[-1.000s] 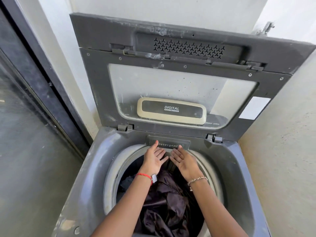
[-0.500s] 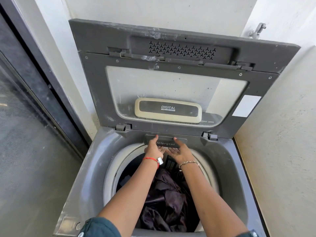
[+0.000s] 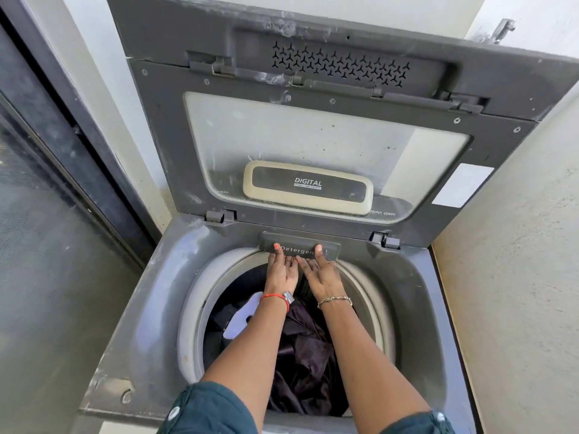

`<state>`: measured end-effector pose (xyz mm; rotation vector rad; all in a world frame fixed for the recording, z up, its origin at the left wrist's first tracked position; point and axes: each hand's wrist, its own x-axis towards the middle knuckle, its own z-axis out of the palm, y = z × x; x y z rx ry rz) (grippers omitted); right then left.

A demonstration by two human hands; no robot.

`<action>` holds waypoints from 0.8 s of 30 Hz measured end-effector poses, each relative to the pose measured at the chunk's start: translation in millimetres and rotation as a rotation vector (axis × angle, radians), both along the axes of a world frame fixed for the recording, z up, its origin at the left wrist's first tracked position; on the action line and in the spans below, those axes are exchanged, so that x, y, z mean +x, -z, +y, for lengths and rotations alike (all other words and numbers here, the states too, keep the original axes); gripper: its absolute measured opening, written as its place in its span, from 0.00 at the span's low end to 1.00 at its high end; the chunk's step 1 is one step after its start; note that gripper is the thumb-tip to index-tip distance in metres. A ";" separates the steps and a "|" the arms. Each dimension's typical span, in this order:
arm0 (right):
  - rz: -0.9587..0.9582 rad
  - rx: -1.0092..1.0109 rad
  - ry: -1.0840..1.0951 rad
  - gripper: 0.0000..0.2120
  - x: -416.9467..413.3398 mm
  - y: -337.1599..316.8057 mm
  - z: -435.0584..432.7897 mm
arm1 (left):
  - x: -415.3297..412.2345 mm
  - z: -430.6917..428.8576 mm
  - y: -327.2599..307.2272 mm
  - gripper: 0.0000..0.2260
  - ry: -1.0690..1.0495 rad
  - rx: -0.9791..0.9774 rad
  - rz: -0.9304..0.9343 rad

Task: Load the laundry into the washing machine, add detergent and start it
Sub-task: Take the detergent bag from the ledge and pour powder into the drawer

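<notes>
I have the washing machine [image 3: 416,308] filling my view, grey and top-loading, with both arms reaching across its opening. Its lid [image 3: 313,126] stands raised beyond my hands, the window panel facing me and a cream-edged plate marked DIGITAL [image 3: 308,187] just above my fingertips. The round drum [image 3: 194,308] opens directly beneath my forearms, and the laundry [image 3: 307,355] lies inside it, dark crumpled cloth under and between both wrists, with a pale patch showing to the outside of my left wrist. At the far rim, right in front of my hands, sits the detergent drawer [image 3: 299,249], its lettered front partly covered by my thumbs. My left hand [image 3: 282,270] lies flat, thumb up on the drawer front near its left end, fingers stretched toward the drawer's lower edge; it grips nothing that I can see. My right hand [image 3: 322,275] mirrors it just beside, thumb on the right part of the label, fingers spread and apparently empty. Whether the fingertips hook under the drawer edge I cannot tell. A red thread band [image 3: 275,297] circles my left wrist, a thin chain bracelet [image 3: 333,299] my right.
</notes>
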<state>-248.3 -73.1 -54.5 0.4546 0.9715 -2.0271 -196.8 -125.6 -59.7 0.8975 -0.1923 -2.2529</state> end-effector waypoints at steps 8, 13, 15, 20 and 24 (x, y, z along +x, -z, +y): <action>0.044 -0.007 0.003 0.20 -0.7 10.2 -0.1 | 0.5 1.7 12.2 0.09 0.007 -0.128 0.016; 0.072 0.000 -0.001 0.06 4.7 9.8 2.6 | 4.1 3.7 16.5 0.12 0.005 -0.180 0.033; 0.080 -0.026 -0.007 0.05 8.3 11.5 5.3 | 8.2 5.8 18.9 0.12 0.000 -0.187 0.028; 0.078 0.014 0.017 0.12 11.1 4.7 10.5 | 12.5 7.9 14.8 0.12 0.021 -0.173 0.039; 0.057 -0.023 -0.015 0.02 17.9 3.7 17.1 | 19.3 12.8 14.1 0.12 0.023 -0.148 0.024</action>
